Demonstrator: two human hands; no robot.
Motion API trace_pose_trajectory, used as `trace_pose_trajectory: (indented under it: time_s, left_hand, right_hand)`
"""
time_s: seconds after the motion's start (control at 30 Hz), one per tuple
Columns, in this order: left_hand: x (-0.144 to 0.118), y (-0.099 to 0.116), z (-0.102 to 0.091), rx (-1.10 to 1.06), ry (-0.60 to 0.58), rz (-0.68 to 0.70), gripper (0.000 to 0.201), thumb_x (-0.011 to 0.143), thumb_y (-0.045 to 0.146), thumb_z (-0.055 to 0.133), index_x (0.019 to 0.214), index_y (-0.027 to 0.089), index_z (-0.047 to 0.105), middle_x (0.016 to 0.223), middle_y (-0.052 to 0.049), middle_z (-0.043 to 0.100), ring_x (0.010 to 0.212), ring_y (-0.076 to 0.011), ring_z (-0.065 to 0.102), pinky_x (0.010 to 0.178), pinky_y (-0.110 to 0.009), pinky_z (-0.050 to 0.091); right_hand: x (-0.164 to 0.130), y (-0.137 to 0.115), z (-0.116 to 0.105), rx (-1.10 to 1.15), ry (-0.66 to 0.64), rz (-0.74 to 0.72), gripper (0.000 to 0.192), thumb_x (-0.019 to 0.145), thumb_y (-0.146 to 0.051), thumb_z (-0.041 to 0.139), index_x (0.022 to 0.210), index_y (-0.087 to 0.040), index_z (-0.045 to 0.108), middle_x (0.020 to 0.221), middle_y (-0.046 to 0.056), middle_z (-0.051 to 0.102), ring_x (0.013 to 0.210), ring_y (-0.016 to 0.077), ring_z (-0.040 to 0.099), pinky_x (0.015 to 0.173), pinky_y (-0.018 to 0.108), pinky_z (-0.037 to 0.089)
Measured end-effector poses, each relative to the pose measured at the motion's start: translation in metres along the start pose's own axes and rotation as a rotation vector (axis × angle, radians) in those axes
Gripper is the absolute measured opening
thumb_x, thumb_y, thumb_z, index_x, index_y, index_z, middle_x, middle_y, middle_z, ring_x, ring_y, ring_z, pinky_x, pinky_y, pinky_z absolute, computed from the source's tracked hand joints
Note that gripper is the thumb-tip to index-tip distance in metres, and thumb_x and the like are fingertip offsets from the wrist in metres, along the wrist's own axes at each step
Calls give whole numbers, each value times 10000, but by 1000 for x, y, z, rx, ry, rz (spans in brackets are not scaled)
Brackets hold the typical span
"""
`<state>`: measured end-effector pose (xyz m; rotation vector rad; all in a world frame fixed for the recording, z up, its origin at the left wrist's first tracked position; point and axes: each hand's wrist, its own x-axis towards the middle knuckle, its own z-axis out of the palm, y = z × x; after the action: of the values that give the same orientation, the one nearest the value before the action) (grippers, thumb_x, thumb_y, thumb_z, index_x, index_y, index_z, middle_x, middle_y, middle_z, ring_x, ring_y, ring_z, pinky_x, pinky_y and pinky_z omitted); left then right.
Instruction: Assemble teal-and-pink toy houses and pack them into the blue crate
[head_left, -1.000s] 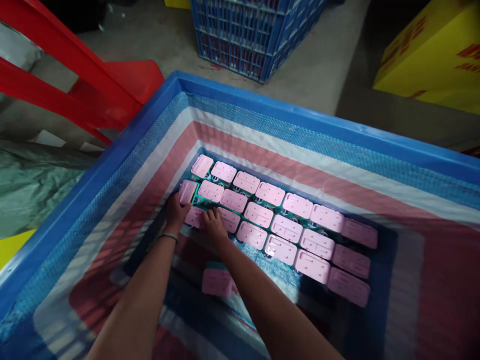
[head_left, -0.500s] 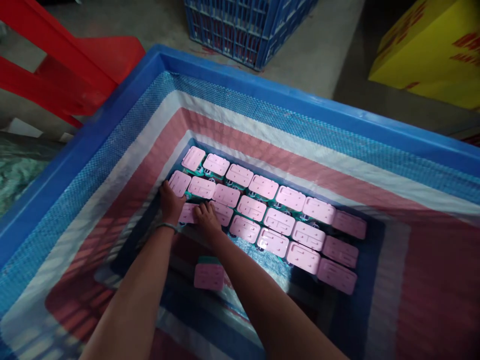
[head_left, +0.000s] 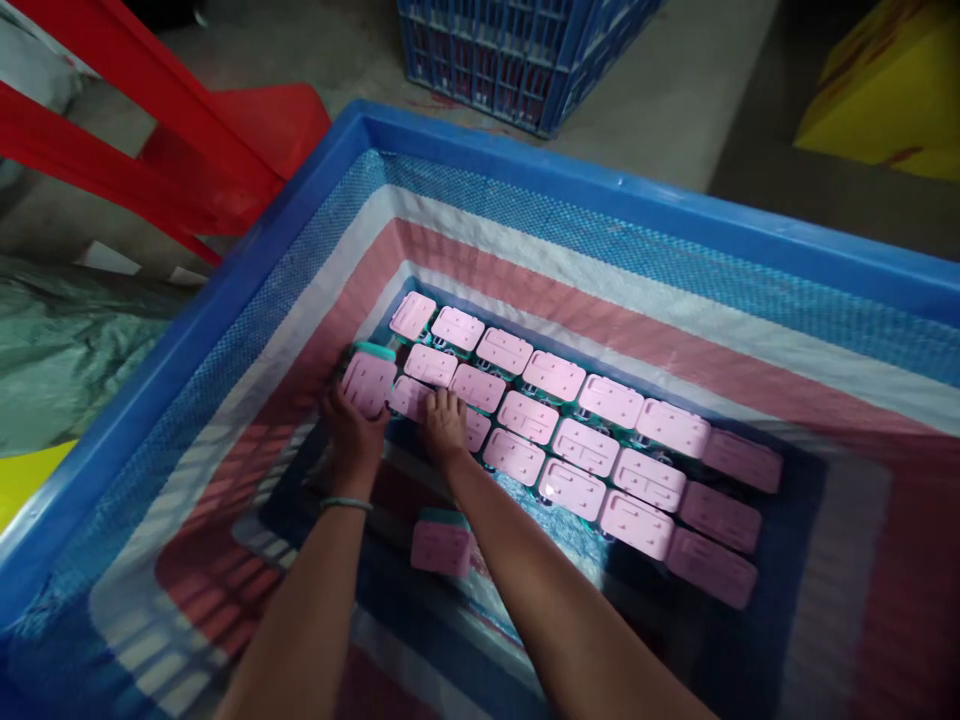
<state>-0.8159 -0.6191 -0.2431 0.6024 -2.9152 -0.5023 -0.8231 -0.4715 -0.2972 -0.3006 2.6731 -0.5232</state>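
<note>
My left hand (head_left: 358,440) is wrapped around a small pink and teal plastic box (head_left: 370,385) at the left end of the rows. That box is tilted up, its teal side showing along the top. My right hand (head_left: 444,425) lies with its fingers over a pink box (head_left: 410,397) and its neighbour in the front row, partly covering both. Several more pink boxes (head_left: 528,417) stand side by side in three rows. A single pink box (head_left: 440,547) lies apart, nearer to me, beside my right forearm.
A large blue crate (head_left: 540,165) lined with striped woven sheet (head_left: 645,335) surrounds the boxes. Beyond it are another blue crate (head_left: 487,65), a red plastic chair (head_left: 247,130) and a yellow carton (head_left: 885,90). Green sacking (head_left: 67,350) lies at the left.
My left hand has lifted and tilted the box at the left end of the middle row. My right hand stays on the front row. The view has shifted slightly.
</note>
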Motion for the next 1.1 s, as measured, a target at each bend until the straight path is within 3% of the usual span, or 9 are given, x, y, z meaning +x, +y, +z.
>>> trace_pose_trajectory:
  time_s: [0.13, 0.3, 0.47, 0.6, 0.7, 0.8, 0.9, 1.0, 1.1]
  left_hand:
    - [-34, -19, -6, 71, 25, -114, 852, 685, 299, 793, 1408, 72, 402, 1356, -241, 498, 1313, -425, 478, 1142, -531, 377]
    - [-83, -47, 6, 175, 8, -291, 777, 654, 342, 787, 1306, 54, 477, 1215, -248, 566, 1189, -457, 543, 1029, -587, 449]
    - [-111, -71, 10, 199, -145, -244, 739, 636, 374, 821, 1272, 111, 552, 1143, -185, 641, 1127, -418, 598, 1006, -546, 476]
    - [-99, -66, 4, 225, -101, -182, 1036, 736, 538, 776, 1505, 25, 309, 1503, -353, 399, 1414, -515, 361, 1148, -658, 297]
    - [-70, -47, 13, 203, -131, -49, 925, 877, 536, 645, 1563, 67, 238, 1629, -325, 236, 1526, -484, 190, 1207, -660, 192]
    - [-38, -26, 31, 138, -312, 213, 805, 866, 369, 690, 1553, 133, 343, 1669, -226, 263, 1557, -396, 202, 1245, -564, 215]
    - [-22, -16, 42, 84, -504, 441, 870, 726, 189, 800, 1520, 227, 445, 1657, -128, 357, 1538, -347, 297, 1244, -505, 269]
    - [-23, -16, 41, 70, -565, 489, 998, 626, 104, 853, 1529, 211, 442, 1640, -173, 380, 1514, -403, 332, 1237, -588, 249]
    - [-30, -20, 35, 33, -535, 456, 1052, 599, 92, 885, 1538, 217, 425, 1642, -185, 373, 1516, -423, 319, 1242, -640, 201]
  right_hand:
    - [6, -2, 0, -22, 23, -11, 587, 844, -243, 694, 1380, -56, 548, 1453, 280, 522, 1305, 398, 466, 1103, 576, 349]
    - [-2, 6, 8, -15, 14, -205, 663, 944, -135, 527, 1585, -195, 373, 1677, 114, 309, 1544, 314, 254, 1238, 512, 204]
    - [-5, 16, 14, -17, 7, -241, 701, 960, -155, 513, 1624, -158, 288, 1704, 125, 211, 1574, 352, 181, 1252, 537, 159]
    - [-14, 19, 15, -14, 19, -251, 800, 938, -251, 611, 1638, -151, 238, 1712, 134, 148, 1585, 349, 136, 1263, 547, 117]
    - [-21, 22, 13, -12, 7, -203, 818, 936, -365, 647, 1629, -143, 271, 1704, 156, 162, 1580, 364, 149, 1259, 576, 93]
    - [-23, 27, 9, -12, -17, -195, 790, 970, -430, 590, 1622, -108, 279, 1700, 155, 186, 1583, 353, 138, 1266, 566, 83]
    - [-18, 31, 3, -15, -62, -196, 735, 1008, -442, 510, 1617, -94, 289, 1697, 134, 224, 1582, 338, 144, 1277, 533, 86]
    - [-12, 31, -5, -40, -109, -182, 640, 1027, -396, 461, 1599, -133, 349, 1676, 115, 304, 1563, 323, 214, 1273, 526, 116]
    - [-5, 28, -14, -86, -119, -179, 517, 1027, -303, 436, 1525, -172, 481, 1584, 123, 473, 1496, 308, 353, 1246, 542, 190]
